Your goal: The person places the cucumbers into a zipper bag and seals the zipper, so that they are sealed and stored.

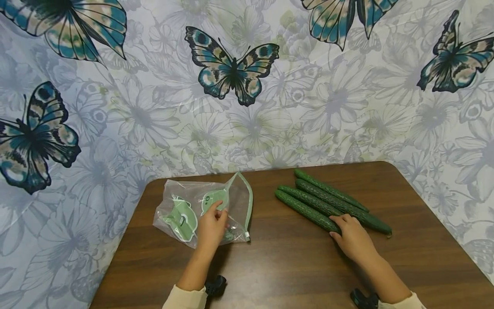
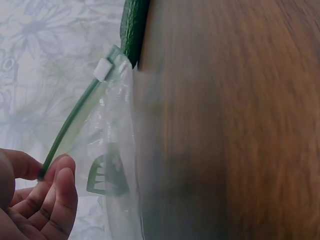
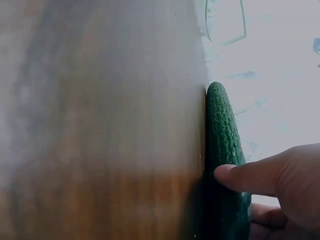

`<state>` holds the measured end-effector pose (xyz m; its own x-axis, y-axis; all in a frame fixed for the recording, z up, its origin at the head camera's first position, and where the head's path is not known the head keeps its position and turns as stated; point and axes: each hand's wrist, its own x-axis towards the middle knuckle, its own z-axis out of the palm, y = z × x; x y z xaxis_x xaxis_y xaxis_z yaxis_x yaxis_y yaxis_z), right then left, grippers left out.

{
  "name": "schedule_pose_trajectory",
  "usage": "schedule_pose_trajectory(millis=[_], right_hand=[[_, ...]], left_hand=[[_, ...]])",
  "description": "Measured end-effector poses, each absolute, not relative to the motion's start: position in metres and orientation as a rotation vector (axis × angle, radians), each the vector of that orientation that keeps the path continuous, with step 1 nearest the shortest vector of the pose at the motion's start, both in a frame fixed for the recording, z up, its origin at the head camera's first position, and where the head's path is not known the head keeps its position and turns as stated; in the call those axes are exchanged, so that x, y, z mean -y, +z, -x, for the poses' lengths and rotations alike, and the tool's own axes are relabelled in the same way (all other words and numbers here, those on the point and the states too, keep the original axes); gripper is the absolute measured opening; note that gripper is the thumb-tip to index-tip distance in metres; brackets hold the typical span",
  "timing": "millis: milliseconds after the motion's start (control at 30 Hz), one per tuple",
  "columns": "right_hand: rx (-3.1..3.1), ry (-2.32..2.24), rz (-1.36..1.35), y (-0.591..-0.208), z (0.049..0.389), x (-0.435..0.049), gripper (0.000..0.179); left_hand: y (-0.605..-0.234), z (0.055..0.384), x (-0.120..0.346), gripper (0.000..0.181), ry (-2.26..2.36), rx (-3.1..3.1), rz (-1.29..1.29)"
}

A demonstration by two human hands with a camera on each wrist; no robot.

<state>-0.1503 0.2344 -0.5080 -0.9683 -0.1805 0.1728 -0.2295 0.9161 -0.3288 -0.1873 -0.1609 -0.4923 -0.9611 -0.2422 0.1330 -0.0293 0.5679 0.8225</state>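
A clear plastic slider zip bag (image 1: 239, 210) with green printed shapes lies at the left of the table, its green-edged mouth spread toward the right. My left hand (image 1: 212, 227) pinches the green edge (image 2: 70, 122) between thumb and fingers; a white slider (image 2: 103, 70) sits at that edge's far end in the left wrist view. Several long, bumpy green cucumbers lie side by side at the right. My right hand (image 1: 355, 240) grips the nearest cucumber (image 1: 305, 209) by its near end, the thumb (image 3: 230, 175) along its side and the other fingers partly hidden behind it.
The brown wooden table (image 1: 270, 274) has rounded far corners. Behind it hangs a pale floral cloth (image 1: 266, 133) with large butterflies. The other cucumbers (image 1: 332, 189) lie just beyond the gripped one. A dark wrist camera (image 1: 216, 285) sits at the left wrist.
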Motion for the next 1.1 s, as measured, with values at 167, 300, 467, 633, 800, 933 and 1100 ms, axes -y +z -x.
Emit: schedule_pose_trajectory(millis=[167, 300, 467, 633, 800, 933, 1100], right_hand=[[2.939, 0.612, -0.287, -0.506, 0.150, -0.238, 0.052], [2.923, 0.693, -0.258, -0.505, 0.151, -0.241, 0.053], [2.852, 0.757, -0.293, -0.503, 0.152, -0.241, 0.052], [2.812, 0.820, -0.328, -0.500, 0.152, -0.240, 0.052], [2.747, 0.879, -0.387, -0.498, 0.152, -0.238, 0.052], [2.694, 0.899, -0.430, -0.495, 0.153, -0.235, 0.052], [2.673, 0.913, -0.474, -0.490, 0.154, -0.229, 0.053]], left_hand=[[-0.489, 0.185, 0.164, 0.040, -1.360, 2.512, -0.225], [-0.486, 0.184, 0.166, 0.041, -1.317, 2.492, -0.215], [-0.480, 0.183, 0.169, 0.040, -1.293, 2.480, -0.213], [-0.475, 0.180, 0.172, 0.040, -1.293, 2.473, -0.188], [-0.474, 0.178, 0.173, 0.039, -1.273, 2.492, -0.172], [-0.472, 0.177, 0.173, 0.038, -1.269, 2.500, -0.164], [-0.470, 0.175, 0.170, 0.038, -1.257, 2.493, -0.137]])
